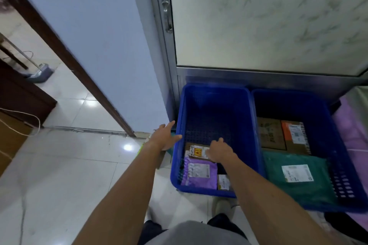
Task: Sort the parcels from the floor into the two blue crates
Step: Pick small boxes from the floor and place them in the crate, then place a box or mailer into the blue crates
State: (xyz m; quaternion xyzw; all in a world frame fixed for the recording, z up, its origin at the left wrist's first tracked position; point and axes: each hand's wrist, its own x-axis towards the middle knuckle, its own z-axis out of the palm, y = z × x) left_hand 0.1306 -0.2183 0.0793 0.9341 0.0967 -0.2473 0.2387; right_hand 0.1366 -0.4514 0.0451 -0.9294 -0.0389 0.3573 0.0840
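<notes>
Head cam, looking down at floor w/ two blue crates side by side against a metal-framed door. Left crate [216, 105]: far half bare, perforated bottom showing; near half holds a small cardboard box w/ yellow/orange sticker [196, 151], a purple mailer w/ white label [200, 173] just near of it, and a small brown parcel [224, 182] at near right corner, partly hidden by the right forearm. Right crate [322, 117]: two cardboard boxes at far side, a plain printed box [269, 132] on the left and a box w/ orange label [294, 135] touching it on the right; a green mailer w/ white label [298, 177] lies across the near half. Left hand [166, 137] is at the left crate's left rim, palm down, fingers straight and slightly spread, fingertips over the rim edge; cannot tell if it presses the rim or hovers. It holds nothing. Right hand [220, 152] is inside the left crate, over the right end of the sticker box, fingers curled downward; contact w/ box likely but grip itself not visible, so cannot tell if pinching. Some frame blur. White tiled floor [59, 165] to the left, reflections on it; mop head [40, 74] far left past a brown door frame.
</notes>
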